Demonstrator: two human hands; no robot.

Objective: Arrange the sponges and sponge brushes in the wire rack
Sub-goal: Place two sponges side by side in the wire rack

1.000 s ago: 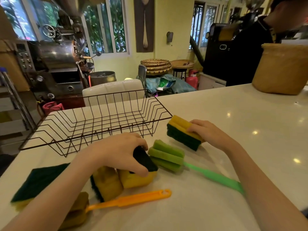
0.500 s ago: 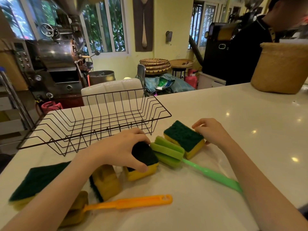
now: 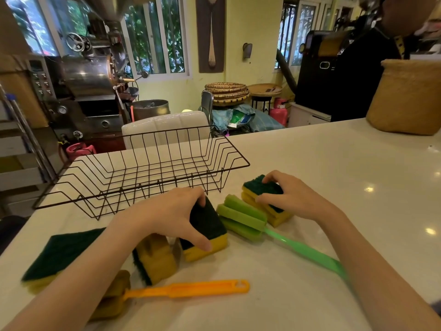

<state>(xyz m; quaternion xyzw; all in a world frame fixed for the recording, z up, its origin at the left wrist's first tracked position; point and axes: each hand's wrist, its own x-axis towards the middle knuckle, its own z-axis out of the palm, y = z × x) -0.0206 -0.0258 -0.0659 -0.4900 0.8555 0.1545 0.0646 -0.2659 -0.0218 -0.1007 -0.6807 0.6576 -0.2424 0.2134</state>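
Observation:
A black wire rack (image 3: 143, 177) stands on the white counter, with nothing in it. My left hand (image 3: 167, 211) grips a yellow sponge with a dark green pad (image 3: 210, 230) just in front of the rack. My right hand (image 3: 293, 197) is closed on a second yellow-green sponge (image 3: 260, 187) that rests on the counter to the right. Between them lies a green sponge brush (image 3: 243, 218), its handle running to the lower right. An orange sponge brush (image 3: 186, 289) lies near me, its head partly under my left arm. Two more sponges, one (image 3: 157, 259) on its side and one (image 3: 59, 252) flat, lie at the left.
A woven basket (image 3: 408, 96) stands at the counter's far right corner. A person in dark clothing (image 3: 372, 68) stands behind it. A white chair back (image 3: 167, 125) rises just beyond the rack. The counter's left edge runs close to the rack's left end.
My right hand tipped its sponge from its edge down flat, green pad up, let go briefly, then closed on it again. My left hand stays on its sponge, tilted slightly more upright.

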